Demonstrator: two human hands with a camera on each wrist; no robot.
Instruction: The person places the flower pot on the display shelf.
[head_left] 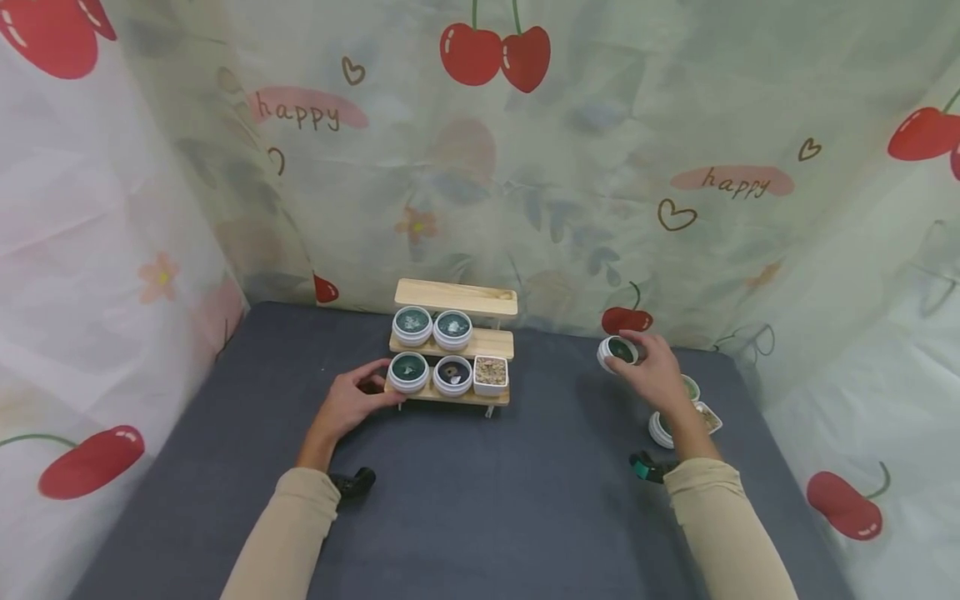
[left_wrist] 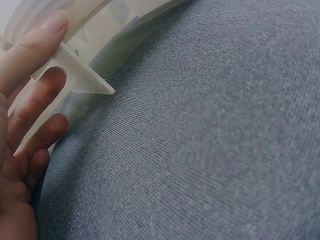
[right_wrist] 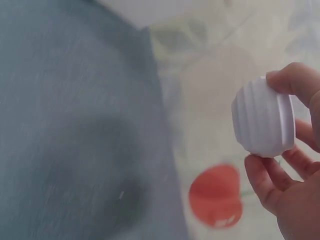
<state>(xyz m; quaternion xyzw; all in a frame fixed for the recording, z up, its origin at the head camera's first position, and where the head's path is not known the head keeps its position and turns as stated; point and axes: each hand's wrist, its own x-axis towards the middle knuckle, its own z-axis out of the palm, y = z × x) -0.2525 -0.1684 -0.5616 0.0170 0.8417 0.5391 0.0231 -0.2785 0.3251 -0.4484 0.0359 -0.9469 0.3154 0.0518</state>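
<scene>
Head view: high, forward-down; wrist views: close on fingers [right_wrist: 295, 79]; tablecloth [head_left: 465, 508] shared.

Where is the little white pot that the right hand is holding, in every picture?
Head: the white pot is right of the middle, in the right hand.
Left wrist: not in it; the left hand is at the left edge.
Right wrist: over on the right, with its ribbed side showing.
Shared landmark: the grey cloth shows in all three.

Wide gap; rack [head_left: 455, 296] left, pots [head_left: 659, 431] right
</scene>
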